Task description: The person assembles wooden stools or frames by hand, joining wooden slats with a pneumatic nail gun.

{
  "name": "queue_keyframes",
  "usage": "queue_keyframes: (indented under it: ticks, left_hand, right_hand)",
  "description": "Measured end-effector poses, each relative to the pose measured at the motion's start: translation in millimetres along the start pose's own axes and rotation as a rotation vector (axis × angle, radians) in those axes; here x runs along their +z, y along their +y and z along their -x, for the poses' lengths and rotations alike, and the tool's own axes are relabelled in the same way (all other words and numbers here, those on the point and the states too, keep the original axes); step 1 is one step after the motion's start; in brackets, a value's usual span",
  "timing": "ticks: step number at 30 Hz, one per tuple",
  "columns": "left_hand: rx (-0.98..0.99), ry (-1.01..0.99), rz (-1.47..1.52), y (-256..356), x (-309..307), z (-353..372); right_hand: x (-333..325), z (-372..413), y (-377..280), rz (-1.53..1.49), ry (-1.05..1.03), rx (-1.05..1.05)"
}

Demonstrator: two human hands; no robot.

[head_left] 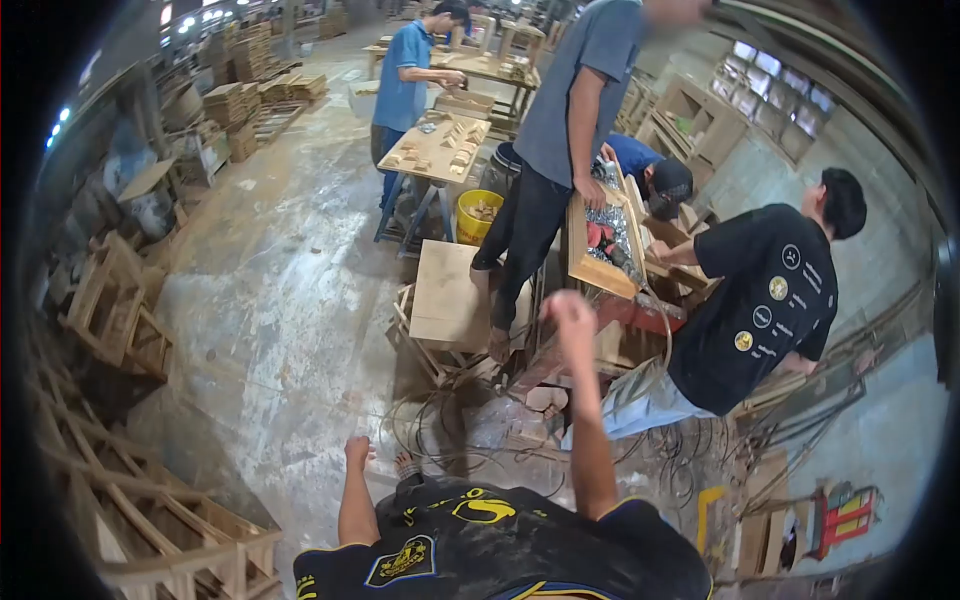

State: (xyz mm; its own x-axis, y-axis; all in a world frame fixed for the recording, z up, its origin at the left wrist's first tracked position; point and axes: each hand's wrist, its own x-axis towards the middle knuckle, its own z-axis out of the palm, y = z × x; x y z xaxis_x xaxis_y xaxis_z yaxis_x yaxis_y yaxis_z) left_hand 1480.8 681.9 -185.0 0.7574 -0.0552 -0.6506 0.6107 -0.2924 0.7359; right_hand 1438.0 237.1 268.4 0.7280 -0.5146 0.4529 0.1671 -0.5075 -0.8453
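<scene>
My right hand is raised in front of me with its fingers curled inward. It is a little below the near corner of a wooden tray that holds small metal parts and a red tool. Whether anything small is between those fingers is hidden. Low in front of my body, my left hand hangs over the floor with its fingers loosely curled, and I cannot make out anything in it. A person in a grey shirt stands beside the tray with a hand in it.
A plywood-topped stand is ahead; hoses lie on the floor. A person in black is at the right, another in blue works at a table. Wooden frames line the left. A yellow bucket holds wood pieces.
</scene>
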Motion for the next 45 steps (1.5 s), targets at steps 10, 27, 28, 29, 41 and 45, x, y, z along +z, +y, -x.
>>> queue_keyframes:
  ticks: [10, 27, 28, 29, 41, 45]
  left_hand:
    - [-0.311, -0.087, 0.135, 14, -11, -11]
    - [0.738, -0.576, -1.230, 63, -38, -82]
    - [0.672, -0.577, -1.200, 84, -32, -97]
    - [0.332, -0.553, -0.961, 109, -26, -109]
    - [-0.046, -0.664, -0.231, 217, 98, -114]
    - [-0.134, -0.729, -0.323, 108, 113, -62]
  right_hand:
    - [-60, -132, -97, 0.548, 0.103, -0.157]
    - [-295, -59, 26, 1.140, 0.930, -0.006]
    - [-305, -57, 42, 1.152, 0.880, -0.060]
    - [-306, -55, 43, 1.075, 0.889, -0.021]
    - [-61, 193, 306, 1.010, -0.562, 0.635]
    - [53, 312, 264, -0.414, -0.439, 1.055]
